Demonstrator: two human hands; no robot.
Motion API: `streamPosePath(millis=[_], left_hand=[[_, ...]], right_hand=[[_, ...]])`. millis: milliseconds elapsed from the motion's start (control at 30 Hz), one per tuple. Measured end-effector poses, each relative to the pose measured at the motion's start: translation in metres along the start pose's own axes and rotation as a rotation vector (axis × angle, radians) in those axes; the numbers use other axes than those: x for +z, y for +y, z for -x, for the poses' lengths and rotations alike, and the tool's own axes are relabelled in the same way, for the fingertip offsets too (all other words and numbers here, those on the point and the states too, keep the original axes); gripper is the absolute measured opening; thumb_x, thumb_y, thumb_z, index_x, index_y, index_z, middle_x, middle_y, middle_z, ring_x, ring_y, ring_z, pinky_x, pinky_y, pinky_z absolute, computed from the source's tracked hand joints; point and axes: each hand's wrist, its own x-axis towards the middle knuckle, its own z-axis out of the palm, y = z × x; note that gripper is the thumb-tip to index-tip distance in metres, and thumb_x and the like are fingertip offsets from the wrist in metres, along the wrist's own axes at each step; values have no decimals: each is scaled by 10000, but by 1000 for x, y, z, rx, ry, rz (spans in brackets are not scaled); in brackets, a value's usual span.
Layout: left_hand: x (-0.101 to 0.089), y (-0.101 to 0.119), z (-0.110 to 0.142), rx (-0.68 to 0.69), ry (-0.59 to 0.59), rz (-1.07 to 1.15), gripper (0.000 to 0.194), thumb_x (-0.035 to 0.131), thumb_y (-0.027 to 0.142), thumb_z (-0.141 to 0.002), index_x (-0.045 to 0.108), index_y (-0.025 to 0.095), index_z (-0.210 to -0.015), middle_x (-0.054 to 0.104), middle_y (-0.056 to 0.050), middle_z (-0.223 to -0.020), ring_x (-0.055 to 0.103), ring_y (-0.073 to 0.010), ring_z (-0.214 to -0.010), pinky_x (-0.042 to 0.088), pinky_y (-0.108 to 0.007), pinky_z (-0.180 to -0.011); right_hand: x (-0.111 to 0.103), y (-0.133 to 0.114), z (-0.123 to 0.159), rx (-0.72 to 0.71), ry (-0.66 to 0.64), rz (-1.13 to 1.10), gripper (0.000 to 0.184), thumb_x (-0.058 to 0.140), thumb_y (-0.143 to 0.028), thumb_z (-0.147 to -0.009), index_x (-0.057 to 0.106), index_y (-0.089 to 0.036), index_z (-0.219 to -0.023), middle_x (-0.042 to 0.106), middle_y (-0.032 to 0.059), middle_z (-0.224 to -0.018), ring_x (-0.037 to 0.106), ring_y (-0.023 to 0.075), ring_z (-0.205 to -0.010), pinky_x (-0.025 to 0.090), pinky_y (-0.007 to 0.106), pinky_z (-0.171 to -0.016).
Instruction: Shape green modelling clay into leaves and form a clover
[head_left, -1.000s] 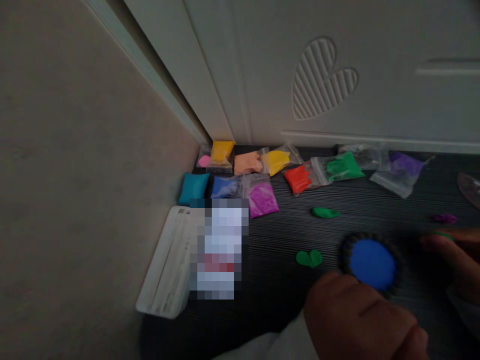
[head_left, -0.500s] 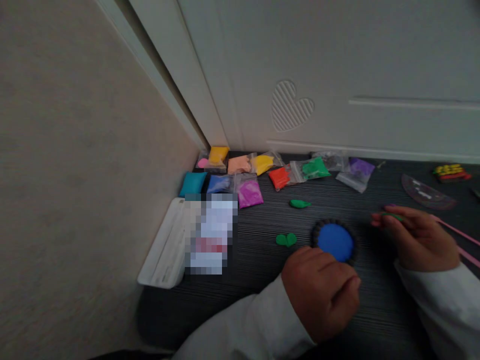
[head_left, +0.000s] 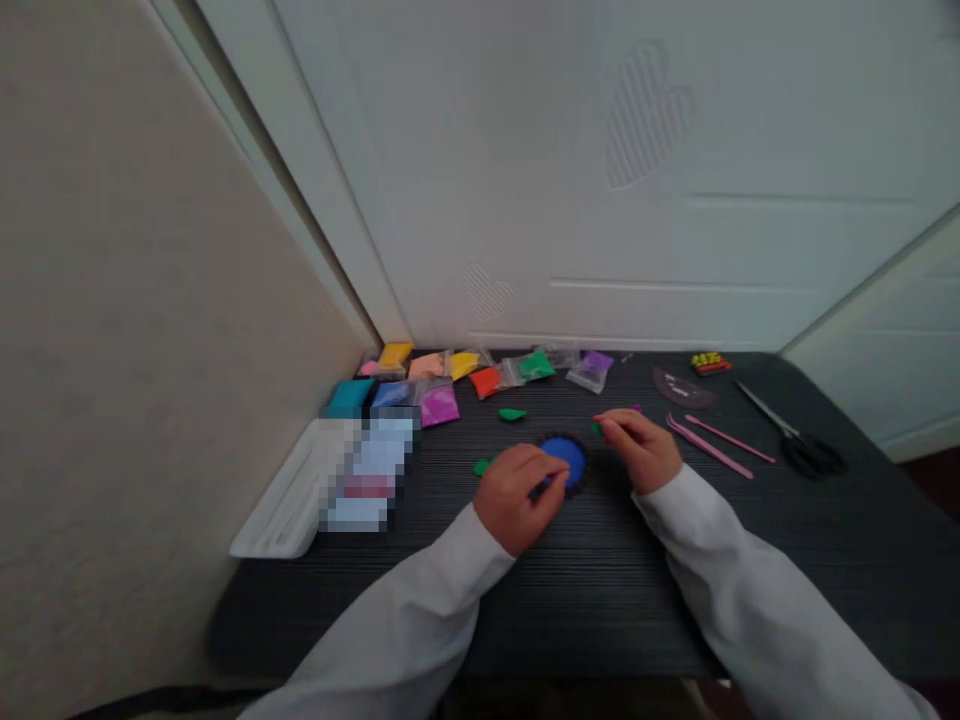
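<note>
My right hand point(head_left: 643, 452) pinches a small green clay piece point(head_left: 597, 428) between thumb and fingertips, to the right of a round blue disc point(head_left: 568, 460) with a dark, bumpy rim. Over the disc's left part is my left hand point(head_left: 519, 498), thumb and forefinger brought together; whatever they may hold is too small to make out. A green rounded clay piece point(head_left: 481, 467) lies on the dark table, partly covered by my left hand. Farther back rests a green leaf-shaped clay piece point(head_left: 512, 414). A bit of purple point(head_left: 637, 408) shows just behind my right hand.
Clay packets, among them a magenta one point(head_left: 439, 406) and a green one point(head_left: 535, 366), line the back. On the left are a white tray point(head_left: 274, 505) and a blurred-out item point(head_left: 367, 475). Pink tweezers point(head_left: 709, 446), a pink stick point(head_left: 731, 439), scissors point(head_left: 808, 448) and a clear protractor point(head_left: 682, 388) lie right.
The view has shifted, now taking in the scissors and more table on the right. My left thumb and forefinger have come together over the disc, and my right hand is closer to it.
</note>
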Motion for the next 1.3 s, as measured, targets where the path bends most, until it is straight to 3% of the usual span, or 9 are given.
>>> streamPosePath(millis=[67,133,233,400,567,833,1133,1300], left_hand=[[-1,-2,-10,-49,54,-40,155,479,216,-774,604,165,-851,625,-44,-790,562,-140,-777,453,-289,-737],[-2,-4,-21,-67,66,-71,170,503,245,-766,598,176,-888,625,-41,-811,562,-151,-806,447,-315,-773],[0,-8,-35,-33,36,-92,278,566,304,-723,584,192,-976,621,-55,-920,546,-183,-899,420,-362,-834],[8,-12,-38,-15,15,-115,329,598,344,-694,591,210,-994,628,-56,-940,548,-192,-903,423,-365,-812],[9,-14,-29,-9,5,-95,252,598,334,-698,622,221,-921,659,-30,-854,577,-177,-828,419,-363,-803],[7,-12,-25,-158,-64,98,212,550,289,-742,613,206,-926,641,-38,-836,579,-152,-782,460,-312,-740],[9,-3,-22,-281,-48,154,128,543,257,-728,599,168,-802,599,-10,-729,542,-114,-669,440,-245,-650],[11,-8,-20,-422,-46,294,173,518,302,-751,595,158,-809,591,-18,-727,532,-126,-679,431,-259,-653]], right_hand=[[1,2,-2,4,-26,-63,193,588,-377,-683,666,-212,-747,633,24,-781,558,143,-733,428,295,-697],[4,5,-2,43,-55,-149,237,583,-390,-685,658,-204,-811,617,14,-690,532,120,-606,427,290,-620],[9,7,0,105,-92,-301,280,613,-411,-646,614,-196,-827,594,-14,-606,512,99,-522,418,268,-545],[15,-4,5,186,-140,-433,257,681,-373,-572,533,-187,-671,566,-47,-542,498,78,-485,399,234,-508],[18,-12,10,253,-175,-461,229,688,-347,-573,532,-183,-613,542,-54,-532,459,67,-494,359,213,-493],[19,-9,12,304,-223,-501,228,689,-343,-574,531,-181,-603,540,-52,-529,457,65,-487,369,215,-497],[18,-12,16,249,-254,-472,162,655,-290,-638,600,-225,-776,607,-33,-679,545,87,-621,423,237,-609],[17,-15,20,198,-273,-404,194,663,-278,-633,636,-260,-824,618,-27,-743,550,103,-683,427,258,-668]])
